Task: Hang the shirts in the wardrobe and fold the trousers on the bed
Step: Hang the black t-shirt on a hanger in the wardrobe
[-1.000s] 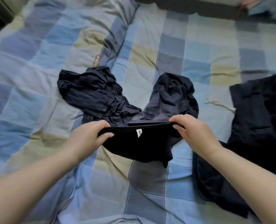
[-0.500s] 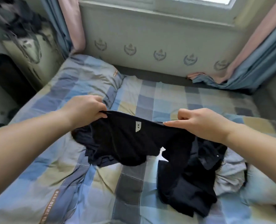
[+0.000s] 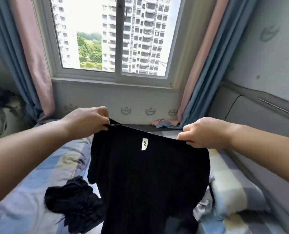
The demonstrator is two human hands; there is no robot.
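Both hands (image 3: 88, 121) (image 3: 203, 132) pinch black garment (image 3: 148, 174), perhaps trousers; above bed (image 3: 228, 188)

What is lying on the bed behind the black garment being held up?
Left of the black garment with the white label, a crumpled dark garment lies on the checked bed cover; grey cloth peeks out right. Anything directly behind is hidden.

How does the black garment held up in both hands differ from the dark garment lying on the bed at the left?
The held garment hangs spread out and fairly smooth; the dark garment on the bed lies crumpled in a heap. The held one is pinched at its top edge by the left hand and the right hand; the other is touched by no hand. The held one shows a white label; the other shows none. Both are dark fabric.
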